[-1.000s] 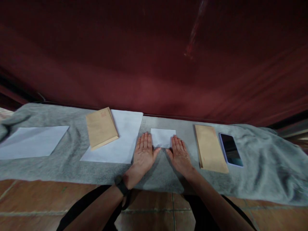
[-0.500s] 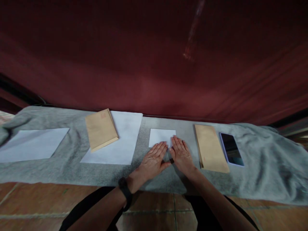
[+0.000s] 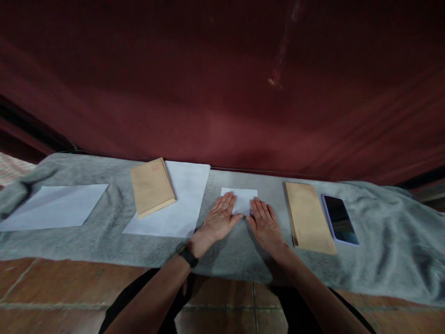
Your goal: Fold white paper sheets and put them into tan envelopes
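Note:
A small white sheet of paper (image 3: 242, 199), apparently folded, lies flat on the grey cloth (image 3: 212, 255) in front of me. My left hand (image 3: 219, 219) rests flat over its left side, fingers stretched out and thumb pointing right. On the right edge of the paper lies my right hand (image 3: 266, 225), also flat with the fingers extended. Neither hand grips anything. The paper's lower corners are partly covered by my hands. A dark watch (image 3: 187, 255) is on my left wrist.
To the left, a brown envelope stack (image 3: 152, 185) overlaps white sheets (image 3: 184, 199); another white sheet (image 3: 62, 204) lies farther left. At right are more brown envelopes (image 3: 309, 218) and a phone (image 3: 340, 219). A dark red wall (image 3: 222, 116) rises behind the cloth; tiled floor (image 3: 52, 287) lies below.
My left hand has moved up and left along the paper, away from my right hand, which stays at the right edge. The whole view has shifted slightly.

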A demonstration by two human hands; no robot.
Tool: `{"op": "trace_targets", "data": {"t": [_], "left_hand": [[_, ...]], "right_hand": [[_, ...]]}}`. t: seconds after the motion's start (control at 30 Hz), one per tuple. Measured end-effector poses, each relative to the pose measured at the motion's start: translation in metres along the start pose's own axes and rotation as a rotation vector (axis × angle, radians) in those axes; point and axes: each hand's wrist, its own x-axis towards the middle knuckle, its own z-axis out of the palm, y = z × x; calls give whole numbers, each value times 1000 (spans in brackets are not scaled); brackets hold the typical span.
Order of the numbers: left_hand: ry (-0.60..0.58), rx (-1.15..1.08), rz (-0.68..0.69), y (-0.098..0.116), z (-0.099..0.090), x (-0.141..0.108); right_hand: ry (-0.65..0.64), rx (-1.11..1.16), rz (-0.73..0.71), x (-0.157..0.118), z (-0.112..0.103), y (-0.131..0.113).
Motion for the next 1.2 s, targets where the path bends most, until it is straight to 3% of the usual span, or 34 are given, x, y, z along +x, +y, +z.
{"op": "trace_targets", "data": {"t": [0.47, 0.67, 0.93, 1.2], "left_hand": [[0, 42, -107, -1, -2, 24], [44, 39, -35, 5, 0, 22], [-6, -13, 34, 16, 1, 19], [23, -86, 122, 27, 5, 12]], "right_hand": [[-8, -13, 17, 2, -5, -2], [-24, -34, 49, 6, -12, -6], [-66, -38, 117, 18, -16, -9], [-34, 82, 39, 31, -13, -12]]}}
